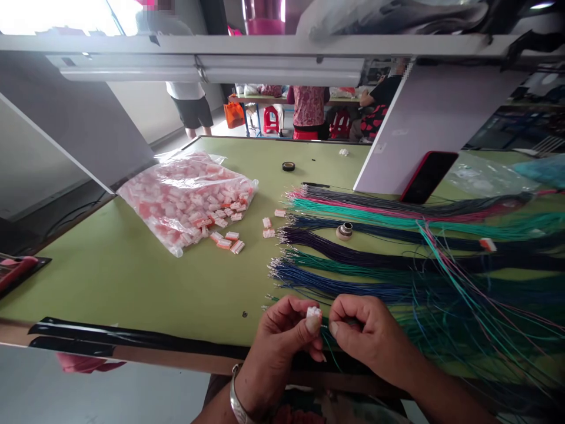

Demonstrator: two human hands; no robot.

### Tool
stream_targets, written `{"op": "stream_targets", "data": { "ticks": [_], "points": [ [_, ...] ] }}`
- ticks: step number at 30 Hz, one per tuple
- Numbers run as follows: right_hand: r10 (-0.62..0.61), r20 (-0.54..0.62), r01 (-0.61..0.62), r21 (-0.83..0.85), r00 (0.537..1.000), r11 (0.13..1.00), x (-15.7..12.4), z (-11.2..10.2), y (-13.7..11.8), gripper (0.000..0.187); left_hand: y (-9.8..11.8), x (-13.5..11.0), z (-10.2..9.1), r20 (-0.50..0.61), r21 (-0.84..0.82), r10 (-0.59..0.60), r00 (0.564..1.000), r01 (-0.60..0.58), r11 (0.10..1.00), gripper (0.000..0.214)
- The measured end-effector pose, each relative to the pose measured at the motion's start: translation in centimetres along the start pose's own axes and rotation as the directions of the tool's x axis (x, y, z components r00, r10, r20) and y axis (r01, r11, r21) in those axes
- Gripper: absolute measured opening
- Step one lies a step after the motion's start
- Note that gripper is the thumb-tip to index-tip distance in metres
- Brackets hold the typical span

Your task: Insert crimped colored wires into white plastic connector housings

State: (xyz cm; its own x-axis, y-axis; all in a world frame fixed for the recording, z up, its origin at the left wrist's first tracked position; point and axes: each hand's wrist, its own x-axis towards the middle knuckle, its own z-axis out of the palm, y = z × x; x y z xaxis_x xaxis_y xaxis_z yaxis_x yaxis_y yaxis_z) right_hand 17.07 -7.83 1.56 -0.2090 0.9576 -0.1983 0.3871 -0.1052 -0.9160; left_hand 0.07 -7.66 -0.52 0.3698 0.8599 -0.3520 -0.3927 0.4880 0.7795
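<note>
Near the front edge of the table, my left hand (289, 333) pinches a small white-and-orange connector housing (313, 312) between thumb and fingers. Just to its right, my right hand (364, 327) is closed in a pinch on a thin wire (325, 325) whose end is at the housing. Whether that end sits inside the housing I cannot tell. A thin green wire (333, 352) hangs below the two hands. Bundles of blue wires (353, 285), dark purple wires (335, 244) and green wires (353, 266) lie beyond my hands, metal-tipped ends pointing left.
A clear bag of connector housings (185, 200) lies open at left, with several loose housings (227, 240) beside it. Black tape (288, 166), a small roll (344, 230) and a phone (429, 176) leaning on a shelf support (410, 118) stand farther back. Other people are beyond the table.
</note>
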Motion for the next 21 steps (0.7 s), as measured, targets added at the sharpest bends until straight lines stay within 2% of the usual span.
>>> {"op": "stream_targets", "data": {
  "ticks": [6,10,15,21],
  "points": [
    [-0.052,0.055,0.047,0.095,0.997,0.994,-0.1,0.2,0.1,0.020,-0.3,0.2,0.8,-0.021,-0.105,-0.016,1.000,0.014,0.994,0.021],
    [-0.149,-0.023,0.149,-0.009,0.989,0.989,-0.1,0.2,0.7,0.021,-0.5,0.3,0.8,-0.039,-0.149,-0.027,0.999,0.021,0.989,0.019],
    [-0.303,-0.080,0.292,-0.120,0.950,0.949,-0.3,0.9,1.5,0.020,-0.6,0.2,0.7,-0.041,-0.145,-0.058,0.997,0.052,0.988,0.018],
    [-0.337,-0.097,0.320,-0.155,0.937,0.935,-0.5,1.2,1.9,0.022,-0.8,0.2,0.8,-0.021,-0.140,-0.056,0.998,0.053,0.989,0.017]
  ]
}}
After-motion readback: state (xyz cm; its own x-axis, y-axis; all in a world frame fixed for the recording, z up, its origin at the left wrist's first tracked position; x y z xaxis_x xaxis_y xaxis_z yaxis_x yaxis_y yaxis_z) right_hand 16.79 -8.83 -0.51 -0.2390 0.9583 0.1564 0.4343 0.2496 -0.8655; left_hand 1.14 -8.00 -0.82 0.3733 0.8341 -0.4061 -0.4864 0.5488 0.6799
